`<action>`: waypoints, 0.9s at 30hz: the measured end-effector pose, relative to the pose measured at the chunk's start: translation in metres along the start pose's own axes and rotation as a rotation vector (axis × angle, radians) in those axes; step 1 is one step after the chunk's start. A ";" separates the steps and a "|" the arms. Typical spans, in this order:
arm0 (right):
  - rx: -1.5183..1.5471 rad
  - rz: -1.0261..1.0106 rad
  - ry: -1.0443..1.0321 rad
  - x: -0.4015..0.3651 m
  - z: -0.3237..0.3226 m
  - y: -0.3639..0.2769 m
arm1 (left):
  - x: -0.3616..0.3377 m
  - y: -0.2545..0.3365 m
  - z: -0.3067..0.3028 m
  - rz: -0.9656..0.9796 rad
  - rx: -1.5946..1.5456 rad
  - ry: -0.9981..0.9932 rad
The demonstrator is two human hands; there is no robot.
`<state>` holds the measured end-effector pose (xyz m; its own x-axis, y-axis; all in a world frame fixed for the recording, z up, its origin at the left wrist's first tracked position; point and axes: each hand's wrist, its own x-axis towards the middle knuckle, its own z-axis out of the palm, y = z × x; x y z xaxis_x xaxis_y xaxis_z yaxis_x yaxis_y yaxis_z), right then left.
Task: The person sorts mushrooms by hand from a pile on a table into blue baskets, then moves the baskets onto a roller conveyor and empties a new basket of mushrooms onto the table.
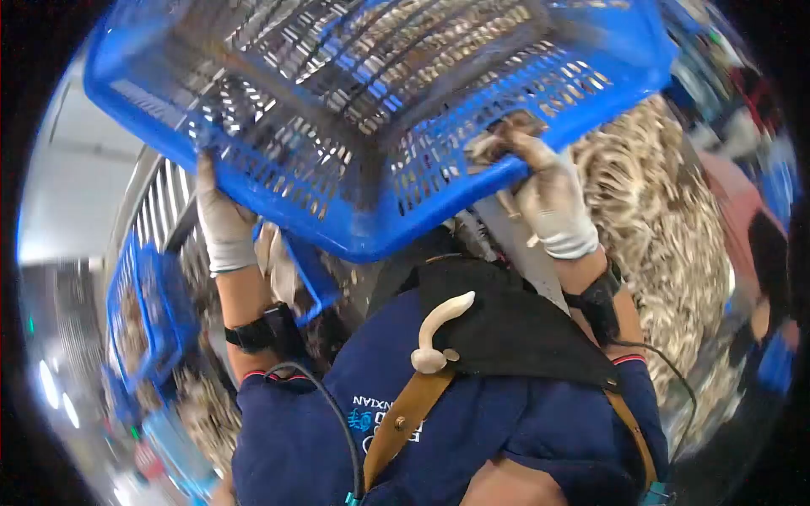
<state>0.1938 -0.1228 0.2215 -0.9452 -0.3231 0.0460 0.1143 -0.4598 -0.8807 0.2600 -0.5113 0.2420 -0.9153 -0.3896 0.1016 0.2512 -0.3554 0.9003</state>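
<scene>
A blue slatted plastic basket (361,240) is held up in front of me, tilted. My left hand (221,215), in a white glove, is closed on its left rim. On the right side my right hand (550,201), gloved too, grips the rim with soiled fingers reaching over into the basket. Pale shapes show through the slots; motion blur hides whether anything lies inside. A single long-stemmed pale mushroom (440,329) rests on my dark apron (523,337).
A large heap of pale mushrooms (650,244) spreads along the right. More blue baskets (152,312) stand at the left, near a metal railing (164,202). At the right edge, a blurred person in a pink garment (734,194) is close by. Cables run along both my arms.
</scene>
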 end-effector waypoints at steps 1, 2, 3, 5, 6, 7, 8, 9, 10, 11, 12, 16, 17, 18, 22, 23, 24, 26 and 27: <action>-0.133 -0.082 -0.114 0.003 0.021 0.017 | -0.033 0.007 -0.012 -0.016 0.084 0.249; -0.118 0.085 -0.240 0.006 0.036 0.027 | -0.059 0.006 -0.046 -0.065 0.071 0.372; -0.114 0.247 -0.358 0.010 0.050 0.037 | -0.086 0.003 -0.074 -0.085 0.030 0.464; -0.261 0.353 -0.837 0.015 0.070 0.026 | -0.142 -0.008 -0.122 -0.146 -0.059 0.628; -0.259 0.387 -0.996 0.014 0.081 0.019 | -0.172 -0.017 -0.154 -0.187 -0.038 0.702; -0.154 0.419 -1.104 0.005 0.092 0.019 | -0.198 -0.035 -0.181 -0.227 -0.019 0.762; -0.319 0.485 -1.300 0.007 0.108 0.001 | -0.218 -0.056 -0.198 -0.216 -0.037 0.886; -0.383 0.486 -1.498 0.009 0.121 0.004 | -0.234 -0.067 -0.210 -0.208 -0.053 1.004; -0.451 -0.140 -1.514 0.006 0.122 0.030 | -0.238 -0.074 -0.198 -0.191 -0.059 1.080; -0.585 -0.155 -1.422 0.009 0.129 0.027 | -0.239 -0.082 -0.188 -0.173 -0.066 1.155; -0.581 -0.162 -1.372 0.019 0.137 0.026 | -0.247 -0.095 -0.211 -0.265 -0.150 1.222; -0.451 0.024 -1.138 0.090 0.150 0.026 | -0.251 -0.158 -0.288 -0.447 -0.304 1.372; -0.487 0.077 -1.091 0.112 0.151 0.027 | -0.237 -0.161 -0.289 -0.539 -0.302 1.448; -0.478 0.285 -0.817 0.122 0.152 0.035 | -0.239 -0.187 -0.315 -0.464 -0.369 1.417; -0.704 0.568 -0.109 0.149 0.123 0.076 | -0.187 -0.264 -0.391 -0.532 1.283 0.884; -0.799 0.504 -0.058 0.149 0.104 0.082 | -0.134 -0.253 -0.377 -0.572 1.356 0.901; -0.883 0.536 0.013 0.147 0.096 0.079 | -0.079 -0.239 -0.361 -0.615 1.427 0.918; -0.977 0.570 0.141 0.133 0.077 0.071 | 0.003 -0.260 -0.401 -0.668 0.910 1.121; -0.985 0.570 0.200 0.122 0.066 0.067 | 0.036 -0.261 -0.408 -0.626 1.034 1.023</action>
<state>0.1062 -0.2471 0.1992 -0.8749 -0.0988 -0.4740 0.3350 0.5833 -0.7399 0.2904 -0.7795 -0.1617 -0.0901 -0.9456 -0.3125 -0.7742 -0.1309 0.6192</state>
